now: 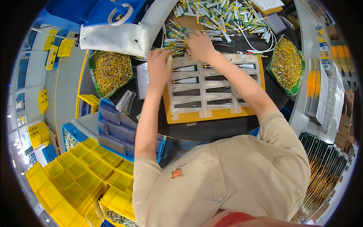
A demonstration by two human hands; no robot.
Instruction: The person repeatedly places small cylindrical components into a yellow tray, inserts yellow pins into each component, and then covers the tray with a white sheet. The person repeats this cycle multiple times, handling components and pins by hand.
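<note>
The left hand [159, 69] and the right hand [199, 47] are apart from each other, both palm-down with fingers bent. The right hand is slightly farther forward than the left. The fingertips of both are at a cluster of small white-and-green tubes [173, 39] with yellow ends; whether either hand grips one cannot be told, as the fingers hide the contact.

Directly below the hands, toward the body, is a yellow-edged tray [174, 118] with clear plastic compartments. Several compartments hold tubes lying flat, including a filled tube [184, 68] just to the right of the left wrist. The right forearm crosses above the tray and covers part of it.

Just left of the left forearm is a stack of clear plastic sheets [141, 81]. Beyond the right hand, a large loose pile of tubes [227, 17] spreads forward and to the right, and a white cable [271, 46] curves along its right side.

Farther left of the left hand is a green carton [92, 65] filled with small yellow-tipped parts; a second green carton [294, 90] with similar contents is well to the right of the right hand.
</note>
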